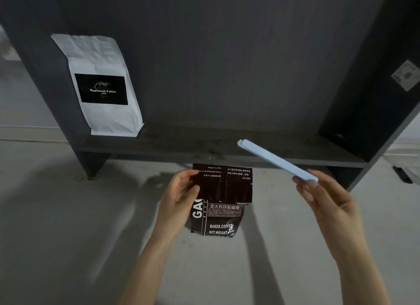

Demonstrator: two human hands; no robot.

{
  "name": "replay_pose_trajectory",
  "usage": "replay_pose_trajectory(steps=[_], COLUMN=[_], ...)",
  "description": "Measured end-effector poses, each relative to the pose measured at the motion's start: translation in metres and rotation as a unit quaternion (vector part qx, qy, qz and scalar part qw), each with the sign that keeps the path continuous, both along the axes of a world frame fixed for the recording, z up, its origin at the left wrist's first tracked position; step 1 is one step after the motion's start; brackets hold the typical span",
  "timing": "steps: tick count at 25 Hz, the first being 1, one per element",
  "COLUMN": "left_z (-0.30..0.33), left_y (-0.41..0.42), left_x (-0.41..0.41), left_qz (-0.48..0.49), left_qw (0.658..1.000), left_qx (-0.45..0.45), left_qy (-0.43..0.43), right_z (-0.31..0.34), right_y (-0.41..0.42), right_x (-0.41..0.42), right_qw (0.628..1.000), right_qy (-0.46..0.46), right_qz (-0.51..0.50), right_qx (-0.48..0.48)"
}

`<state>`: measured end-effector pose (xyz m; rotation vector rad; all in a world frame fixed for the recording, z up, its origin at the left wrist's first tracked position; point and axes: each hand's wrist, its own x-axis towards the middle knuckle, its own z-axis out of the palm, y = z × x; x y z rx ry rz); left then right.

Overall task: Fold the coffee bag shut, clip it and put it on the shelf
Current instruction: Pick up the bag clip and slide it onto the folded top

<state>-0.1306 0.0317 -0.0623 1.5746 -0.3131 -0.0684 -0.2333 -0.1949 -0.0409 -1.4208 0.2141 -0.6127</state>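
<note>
A dark brown coffee bag (pixel 223 210) with white print hangs in the air below the shelf edge, its top flap folded down over the front. My left hand (pixel 179 195) grips the folded flap at its left side, thumb on the front. My right hand (pixel 322 195) holds one end of a long pale blue bag clip (pixel 276 160), which points up and left over the shelf board, apart from the bag. The dark grey shelf (pixel 227 145) runs across the middle of the view.
A white coffee bag (pixel 102 86) with a black label stands at the left end of the shelf, leaning on the side panel. The shelf's right panel (pixel 372 122) carries a sticker. Pale concrete floor (pixel 68 213) lies below.
</note>
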Motion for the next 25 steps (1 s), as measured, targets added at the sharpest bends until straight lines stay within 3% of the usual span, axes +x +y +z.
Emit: replay_pose_trajectory(steps=[9,25], left_z=[-0.004,-0.003], left_y=[0.001,0.003], left_x=[0.0,-0.001], left_qz=[0.012,0.024], left_qw=[1.0,0.999], left_qx=[0.002,-0.03], left_qy=[-0.023,0.011], right_z=[-0.011,-0.015], right_y=[0.025,0.049], right_x=[0.034,0.052], right_qw=[0.991,0.995], right_qy=[0.07,0.056], right_qz=[0.044,0.021], right_qx=[-0.102,-0.081])
